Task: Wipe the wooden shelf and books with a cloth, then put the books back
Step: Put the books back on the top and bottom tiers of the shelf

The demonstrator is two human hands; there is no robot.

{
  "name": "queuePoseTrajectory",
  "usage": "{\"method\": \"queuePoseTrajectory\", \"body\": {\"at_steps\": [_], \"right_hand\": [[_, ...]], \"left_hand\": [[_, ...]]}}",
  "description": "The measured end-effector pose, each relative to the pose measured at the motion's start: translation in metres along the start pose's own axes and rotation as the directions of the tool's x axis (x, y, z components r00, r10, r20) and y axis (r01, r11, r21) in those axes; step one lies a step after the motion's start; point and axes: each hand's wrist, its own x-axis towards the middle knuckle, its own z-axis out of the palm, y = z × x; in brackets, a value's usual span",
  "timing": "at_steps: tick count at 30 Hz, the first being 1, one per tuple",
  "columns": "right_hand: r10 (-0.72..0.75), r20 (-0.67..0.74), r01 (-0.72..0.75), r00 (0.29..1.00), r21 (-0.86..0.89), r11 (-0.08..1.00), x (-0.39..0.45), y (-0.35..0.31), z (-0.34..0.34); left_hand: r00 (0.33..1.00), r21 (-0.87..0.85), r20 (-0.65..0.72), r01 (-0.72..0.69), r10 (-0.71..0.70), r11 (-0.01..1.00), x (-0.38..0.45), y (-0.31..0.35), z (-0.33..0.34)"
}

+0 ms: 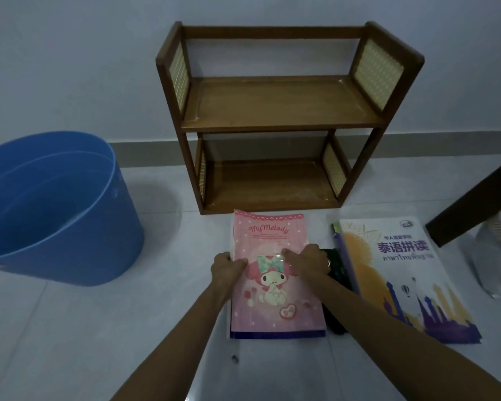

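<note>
A small two-tier wooden shelf [284,108] with woven side panels stands against the wall, and both tiers hold nothing. In front of it a pink My Melody book [275,299] lies flat on the floor on top of other books. My left hand [227,266] grips its left edge. My right hand [310,261] grips its right side, thumb on the cover. A dark green cloth [337,270] lies just right of that hand, partly hidden. Further right lies a white language book [399,273] over other books.
A large blue plastic tub [49,206] stands on the tiled floor at the left. A dark wooden furniture leg [472,204] slants in at the right, with a pale bag [498,261] below it. A small dark speck [235,358] lies on the tiles.
</note>
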Motion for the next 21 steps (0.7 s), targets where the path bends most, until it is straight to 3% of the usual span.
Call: {"method": "queuePoseTrajectory", "body": {"at_steps": [2, 4, 9, 11, 15, 21], "right_hand": [[0.063, 0.072, -0.081, 0.995, 0.274, 0.958, 0.000, -0.006, -0.010], [0.038, 0.086, -0.069, 0.996, 0.394, 0.916, -0.003, -0.014, -0.018], [-0.271, -0.014, 0.251, 0.962, 0.427, 0.869, 0.002, -0.027, -0.024], [-0.396, -0.012, 0.338, 0.918, 0.545, 0.767, -0.021, -0.043, -0.046], [-0.550, 0.047, 0.367, 0.834, 0.697, 0.616, -0.040, -0.061, -0.075], [-0.556, 0.127, 0.370, 0.821, 0.624, 0.689, -0.031, -0.052, -0.080]], "left_hand": [[1.000, -0.039, 0.015, -0.018, 0.018, 0.999, -0.005, 0.008, -0.002], [0.999, -0.108, 0.023, -0.042, 0.045, 0.993, -0.010, 0.016, -0.008], [0.984, -0.294, 0.040, -0.157, 0.176, 0.943, -0.031, 0.042, -0.032], [0.969, -0.359, 0.042, -0.211, 0.242, 0.909, -0.034, 0.054, -0.041], [0.932, -0.369, 0.024, -0.327, 0.360, 0.870, -0.035, 0.069, -0.053], [0.904, -0.199, -0.003, -0.418, 0.426, 0.886, -0.036, 0.075, -0.045]]}}
